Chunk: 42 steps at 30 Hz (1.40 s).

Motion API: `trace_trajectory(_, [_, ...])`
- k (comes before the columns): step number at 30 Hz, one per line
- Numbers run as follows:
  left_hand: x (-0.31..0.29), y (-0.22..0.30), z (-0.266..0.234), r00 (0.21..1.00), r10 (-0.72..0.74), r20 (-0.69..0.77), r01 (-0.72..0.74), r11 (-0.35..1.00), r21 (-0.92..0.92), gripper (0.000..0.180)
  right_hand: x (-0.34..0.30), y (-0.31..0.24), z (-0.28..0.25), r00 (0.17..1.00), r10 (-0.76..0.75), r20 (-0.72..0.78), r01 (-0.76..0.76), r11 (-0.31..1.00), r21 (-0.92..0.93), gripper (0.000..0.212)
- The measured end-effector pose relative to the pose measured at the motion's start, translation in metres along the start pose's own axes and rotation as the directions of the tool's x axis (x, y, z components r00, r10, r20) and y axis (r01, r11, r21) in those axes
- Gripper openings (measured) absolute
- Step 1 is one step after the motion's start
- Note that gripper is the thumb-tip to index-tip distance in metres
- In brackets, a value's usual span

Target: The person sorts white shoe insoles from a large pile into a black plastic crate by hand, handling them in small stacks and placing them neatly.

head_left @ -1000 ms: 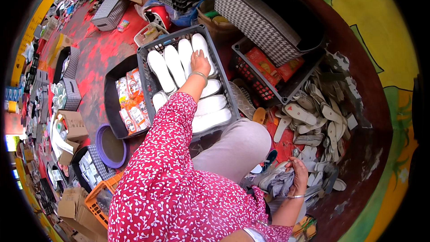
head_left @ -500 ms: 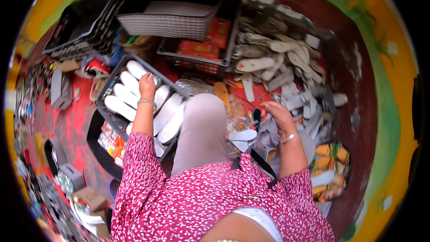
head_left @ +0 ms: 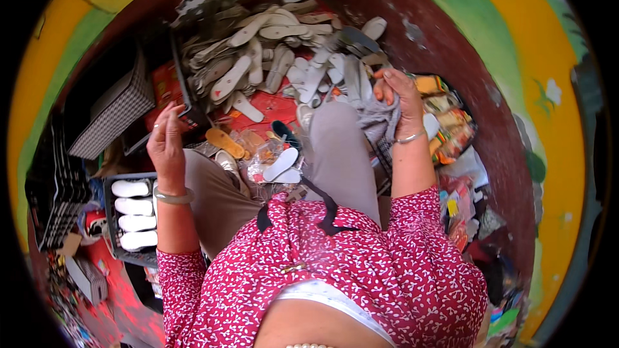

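My left hand (head_left: pixel 166 142) hangs above my left knee with its fingers loosely apart and nothing in it. Just left of that forearm stands a dark crate (head_left: pixel 115 245) with white insoles (head_left: pixel 132 214) lined up inside. My right hand (head_left: pixel 396 96) is farther out on the right, fingers curled down on a grey cloth (head_left: pixel 379 122) that lies over my right knee. Beyond both hands spreads a heap of pale shoe soles (head_left: pixel 271 51). Between my knees lie a tan sole (head_left: pixel 224 143) and a white sole (head_left: pixel 280 164) on clear plastic wrapping.
A checked flat box (head_left: pixel 113 113) and black crates (head_left: pixel 55 187) stand at the left. Colourful packets (head_left: pixel 451 122) are piled at the right against a dark red wall base (head_left: pixel 477 77). Red floor with small boxes (head_left: pixel 87 277) shows at the lower left.
The view has swung right. My left hand has come off the insoles in the crate and risen above my knee. My right hand has reached outward onto the grey cloth.
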<state>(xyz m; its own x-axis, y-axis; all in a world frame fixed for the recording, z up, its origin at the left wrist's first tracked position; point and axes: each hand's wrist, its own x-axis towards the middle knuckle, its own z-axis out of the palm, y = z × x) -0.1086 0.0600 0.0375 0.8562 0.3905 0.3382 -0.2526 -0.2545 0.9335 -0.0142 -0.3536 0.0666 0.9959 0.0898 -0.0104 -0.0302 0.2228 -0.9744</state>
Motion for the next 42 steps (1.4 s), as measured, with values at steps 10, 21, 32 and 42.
trace_trajectory(10, [-0.048,-0.061,0.097,0.855,-0.269,0.443,0.156,0.949,0.275,0.028,-0.103,0.003,-0.224,0.844,0.153,-0.515,-0.486,0.625,-0.611,0.035])
trace_trajectory(21, [-0.039,-0.07,0.107,0.911,-0.08,0.404,-0.062,0.943,0.326,0.027,-0.055,0.083,-0.168,0.594,0.253,-0.764,-0.768,-0.103,-0.632,0.063])
trace_trajectory(32, [-0.039,-0.048,0.108,0.87,-0.04,0.492,-0.187,0.896,0.403,0.028,-0.054,0.114,-0.232,0.66,0.296,-0.69,-0.722,-0.003,-0.692,0.056])
trace_trajectory(42, [-0.042,-0.043,0.104,0.842,0.037,0.538,-0.278,0.885,0.373,0.026,-0.104,0.06,-0.212,0.6,0.51,-0.617,-0.627,0.778,0.034,0.038])
